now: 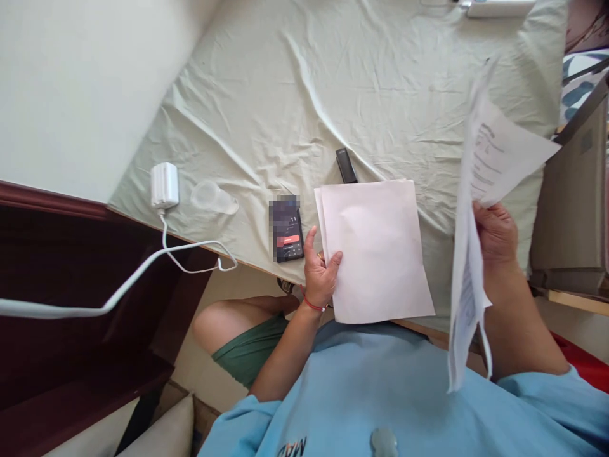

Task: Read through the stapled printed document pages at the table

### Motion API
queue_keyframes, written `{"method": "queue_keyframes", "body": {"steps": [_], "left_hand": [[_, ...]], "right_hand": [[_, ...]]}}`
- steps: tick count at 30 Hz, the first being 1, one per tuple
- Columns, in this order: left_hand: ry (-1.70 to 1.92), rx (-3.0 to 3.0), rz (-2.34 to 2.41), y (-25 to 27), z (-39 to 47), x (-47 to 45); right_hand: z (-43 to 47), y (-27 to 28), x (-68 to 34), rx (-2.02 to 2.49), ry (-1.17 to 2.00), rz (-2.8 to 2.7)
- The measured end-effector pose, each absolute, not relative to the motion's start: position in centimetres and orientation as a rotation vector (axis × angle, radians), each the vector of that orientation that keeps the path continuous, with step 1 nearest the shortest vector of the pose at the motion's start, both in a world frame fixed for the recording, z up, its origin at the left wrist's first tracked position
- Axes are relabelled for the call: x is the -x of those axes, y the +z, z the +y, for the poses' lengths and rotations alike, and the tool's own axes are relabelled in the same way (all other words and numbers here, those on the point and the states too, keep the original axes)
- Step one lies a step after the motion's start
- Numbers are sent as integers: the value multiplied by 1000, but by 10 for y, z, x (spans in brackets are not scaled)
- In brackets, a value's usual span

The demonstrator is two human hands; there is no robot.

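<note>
My left hand (pixel 321 273) grips the left edge of a few blank white sheets of paper (pixel 375 247), thumb on top and fingers beneath. These sheets lie flat at the near edge of the cloth-covered table. Off to the right, my right hand (pixel 497 231) is closed on a bundle of printed papers (pixel 464 254), held upright and seen nearly edge-on. One printed page of that bundle flares out to the right, showing lines of text. A black stapler-like object (pixel 346 165) lies just beyond the blank sheets, its near end touching or under their top edge.
A phone (pixel 286 230) with a lit screen lies left of my left hand. Further left are a clear plastic piece (pixel 214 197) and a white charger (pixel 164 185) with its cable over the table edge. A white device (pixel 499 7) sits at the far right; a cardboard box (pixel 571 203) stands at right.
</note>
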State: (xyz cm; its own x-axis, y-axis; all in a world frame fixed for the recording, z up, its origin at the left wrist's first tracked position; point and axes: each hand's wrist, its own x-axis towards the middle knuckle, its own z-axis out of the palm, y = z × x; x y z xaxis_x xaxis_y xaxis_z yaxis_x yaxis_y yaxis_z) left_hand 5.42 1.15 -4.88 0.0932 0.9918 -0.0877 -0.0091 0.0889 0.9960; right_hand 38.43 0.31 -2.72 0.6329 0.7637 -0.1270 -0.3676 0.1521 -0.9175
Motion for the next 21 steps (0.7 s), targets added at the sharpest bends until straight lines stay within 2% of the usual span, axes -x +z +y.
{"method": "queue_keyframes", "body": {"steps": [8,21], "left_hand": [[1012,-1442,1292,-47,17,-48],[967,-1304,1265,-48,16,-46]], "right_hand": [[5,-36,-372,1211,960,-540],[3,-39,-363,1290,1012,-831]]}}
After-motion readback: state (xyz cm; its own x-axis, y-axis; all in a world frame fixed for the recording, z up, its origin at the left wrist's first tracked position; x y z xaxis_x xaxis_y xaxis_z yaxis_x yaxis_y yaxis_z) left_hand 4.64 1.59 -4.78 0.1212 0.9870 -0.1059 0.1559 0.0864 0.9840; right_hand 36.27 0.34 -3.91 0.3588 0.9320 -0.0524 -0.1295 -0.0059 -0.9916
